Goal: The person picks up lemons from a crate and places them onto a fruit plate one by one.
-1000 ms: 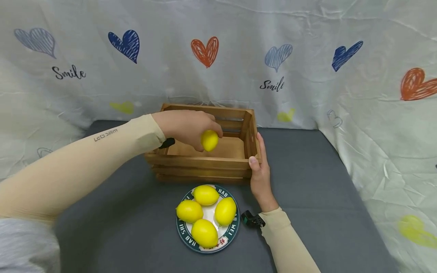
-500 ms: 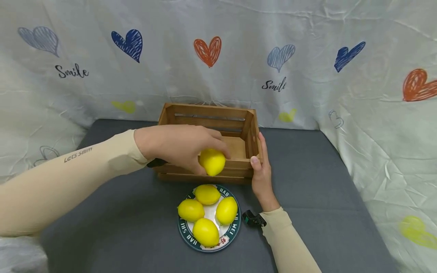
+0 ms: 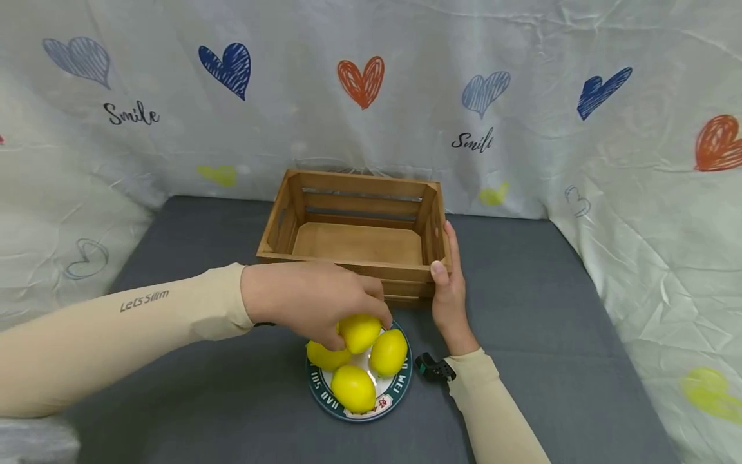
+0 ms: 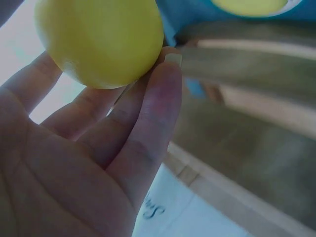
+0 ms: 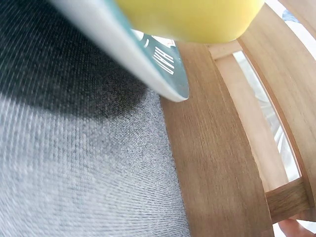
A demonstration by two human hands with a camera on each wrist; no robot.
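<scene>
A yellow lemon (image 3: 359,335) is in my left hand (image 3: 315,296), gripped between thumb and fingers over the far part of a round plate (image 3: 398,388). The plate has a dark green rim with white lettering. Other lemons on it show at the left, at the right (image 3: 389,352) and nearest me (image 3: 353,389); the far one is hidden behind the hand and held lemon. In the left wrist view the fingers curl around the lemon (image 4: 98,39). My right hand (image 3: 451,306) holds the right end of a wooden crate (image 3: 400,285), thumb at its front corner and fingers along its side.
The slatted crate stands just behind the plate, its wooden floor (image 3: 356,243) bare. A dark grey cloth (image 3: 539,335) covers the table. Behind and beside the table hangs a white curtain (image 3: 406,38) printed with hearts and words.
My left hand has carried the lemon from inside the crate, over its front edge, toward me and down to the plate. My right hand has stayed on the crate.
</scene>
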